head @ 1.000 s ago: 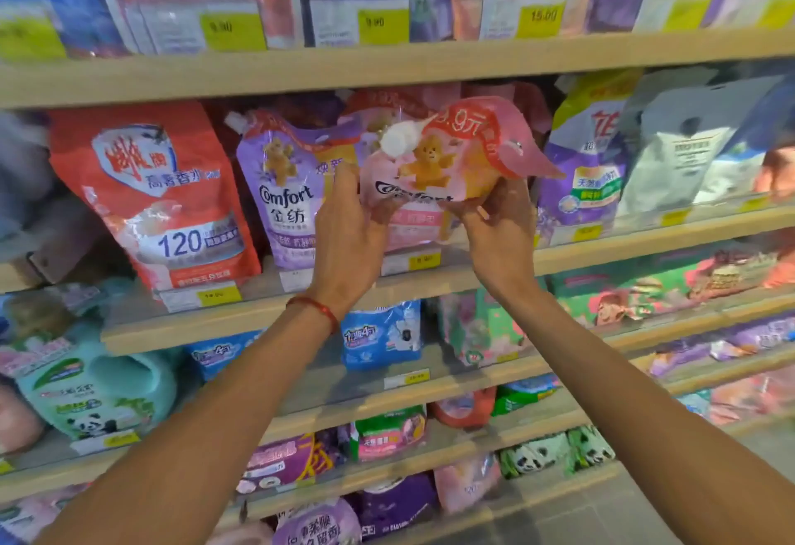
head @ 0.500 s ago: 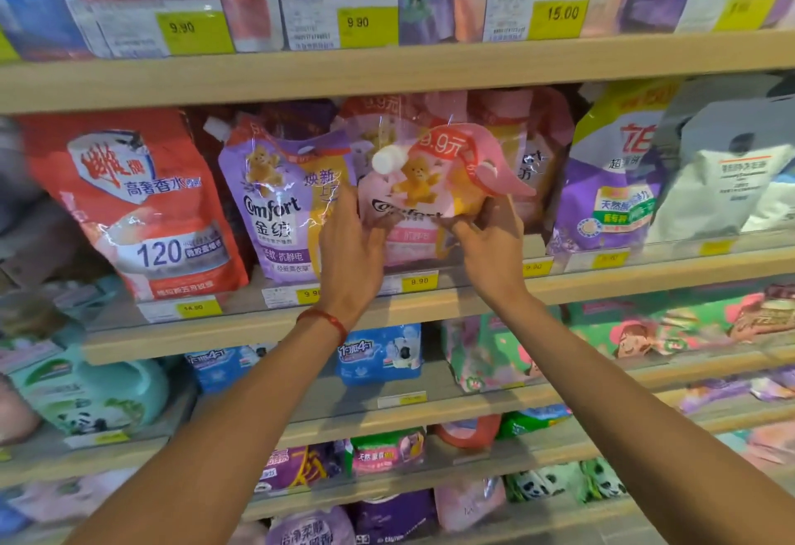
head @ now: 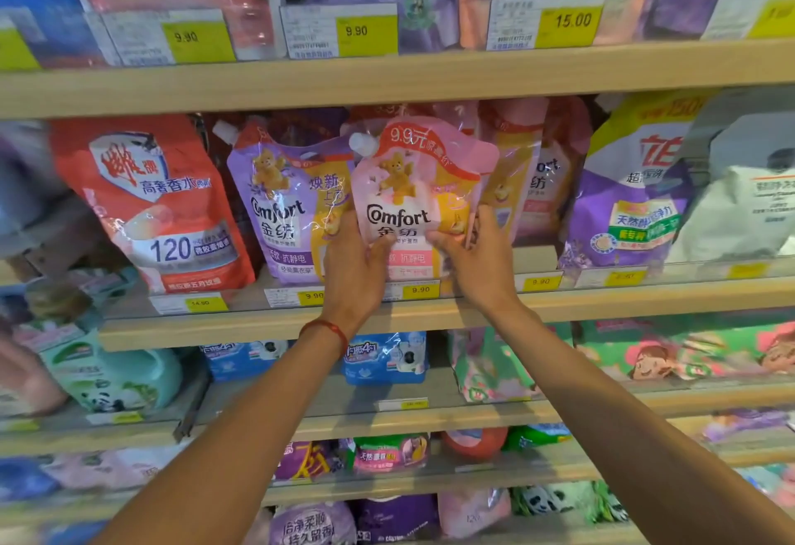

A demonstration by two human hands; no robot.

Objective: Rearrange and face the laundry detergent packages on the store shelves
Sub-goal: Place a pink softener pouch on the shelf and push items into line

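A pink Comfort pouch (head: 413,183) with a white cap and a teddy bear stands upright at the front of the middle shelf (head: 430,321), label facing me. My left hand (head: 352,269) grips its lower left edge and my right hand (head: 477,260) grips its lower right edge. A purple Comfort pouch (head: 284,200) stands just to its left. More pink pouches (head: 533,166) stand behind and to the right, partly hidden.
A red pouch (head: 159,200) marked 120 leans at the left. A purple and yellow bag (head: 632,192) and a white bag (head: 740,200) stand at the right. Shelves above and below hold further packs, with yellow price tags (head: 419,290) along the edges.
The pink pouch was tilted with its top leaning right; now it stands upright on the shelf with its front showing. Both hands stayed on its lower edges.
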